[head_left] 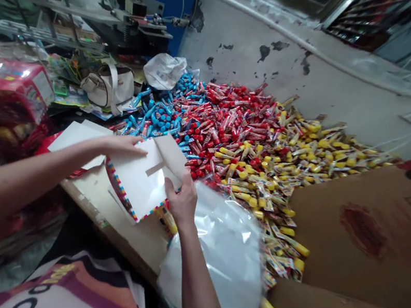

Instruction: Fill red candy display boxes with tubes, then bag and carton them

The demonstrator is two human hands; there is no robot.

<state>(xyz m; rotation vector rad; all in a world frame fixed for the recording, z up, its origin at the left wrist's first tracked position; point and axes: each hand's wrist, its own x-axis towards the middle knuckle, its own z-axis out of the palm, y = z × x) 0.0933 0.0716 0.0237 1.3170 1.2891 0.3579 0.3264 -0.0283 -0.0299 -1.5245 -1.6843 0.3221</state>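
Observation:
Between my hands is a partly folded cardboard box (135, 174), its white inner side up and a multicoloured printed edge along its lower border. My left hand (126, 146) grips its upper left edge, some fingers hidden underneath. My right hand (184, 200) holds the right side, thumb on the inner face and the other fingers behind. More white card pieces (84, 136) lie left of the box. A stack of clear plastic bags (220, 256) lies under my right forearm. A few yellow-capped packs (166, 219) show just below the box.
Heaped against the wall are blue-capped tubes (160, 115), red-wrapped ones (232, 111) and yellow-capped ones (329, 143). A large brown carton (368, 239) stands at right. Pink packages (15, 90), a white handbag (108, 86) and a machine (139, 9) are at left.

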